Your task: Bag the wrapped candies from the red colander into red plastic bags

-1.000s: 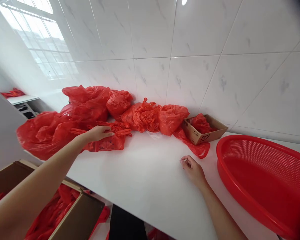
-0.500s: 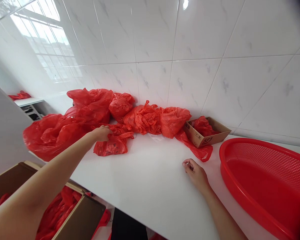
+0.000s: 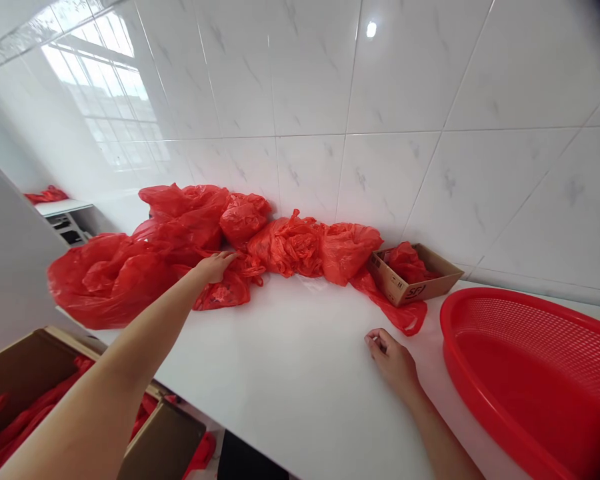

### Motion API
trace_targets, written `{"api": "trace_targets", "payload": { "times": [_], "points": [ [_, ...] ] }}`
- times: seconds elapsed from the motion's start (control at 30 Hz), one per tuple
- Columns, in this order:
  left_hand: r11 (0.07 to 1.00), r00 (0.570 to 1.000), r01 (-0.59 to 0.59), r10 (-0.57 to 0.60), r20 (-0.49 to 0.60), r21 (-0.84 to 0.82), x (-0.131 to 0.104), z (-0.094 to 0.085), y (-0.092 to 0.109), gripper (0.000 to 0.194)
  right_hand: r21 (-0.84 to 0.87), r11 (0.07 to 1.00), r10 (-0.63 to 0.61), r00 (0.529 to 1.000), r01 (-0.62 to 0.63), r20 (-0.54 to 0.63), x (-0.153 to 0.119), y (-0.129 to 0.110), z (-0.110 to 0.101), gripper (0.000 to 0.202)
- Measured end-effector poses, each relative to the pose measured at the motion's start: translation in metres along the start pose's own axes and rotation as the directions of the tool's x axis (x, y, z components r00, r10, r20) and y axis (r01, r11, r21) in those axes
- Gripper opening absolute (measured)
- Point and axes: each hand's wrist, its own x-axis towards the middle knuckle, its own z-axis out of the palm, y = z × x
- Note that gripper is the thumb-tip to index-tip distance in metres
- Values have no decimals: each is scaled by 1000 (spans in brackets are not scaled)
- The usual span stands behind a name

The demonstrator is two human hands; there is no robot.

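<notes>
My left hand (image 3: 217, 267) reaches over a small red plastic bag (image 3: 226, 292) at the front of a row of red bags. Its fingertips touch the bag's upper part; whether they grip it is hard to make out. Near the middle right of the white table (image 3: 290, 360), my right hand (image 3: 391, 357) rests with its fingers curled, nothing visible in them. Beyond it lies a red bag handle (image 3: 413, 319) beside a small cardboard box (image 3: 425, 288) that holds red plastic.
Large red bags (image 3: 115, 277) fill the back left. A red basket (image 3: 520, 387) stands at the right. Below the table's left edge is a big cardboard box (image 3: 165, 440) with red bags inside. A tiled wall (image 3: 395, 87) rises behind.
My left hand has moved slightly right and up across the small bag, which looks more bunched. My right hand keeps its place on the table; the view has tilted slightly.
</notes>
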Motion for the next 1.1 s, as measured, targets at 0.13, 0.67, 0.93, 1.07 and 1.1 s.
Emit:
{"api": "trace_targets", "payload": {
  "times": [0.13, 0.67, 0.93, 1.07, 1.1],
  "points": [
    [994, 997, 55, -60, 43, 96, 3, 8, 1, 43, -6, 1000, 13, 1000, -13, -1, 0, -1, 0, 29],
    [968, 946, 194, -142, -293, 157, 0, 23, 30, 38, -3, 1000, -30, 997, 29, -66, 1, -6, -1, 24],
    [994, 858, -55, 0, -514, -92, -43, 28, 117, 45, 55, 998, -36, 995, 42, -91, -2, -10, -1, 24],
    [933, 817, -265, 84, -571, -243, -64, 63, 192, 34, 130, 989, -60, 992, 74, -108, 3, -16, 0, 30],
    [914, 813, -295, 87, -576, -279, -65, 74, 209, 34, 148, 984, -81, 991, 97, -110, 7, -21, -2, 31]
  ]
}}
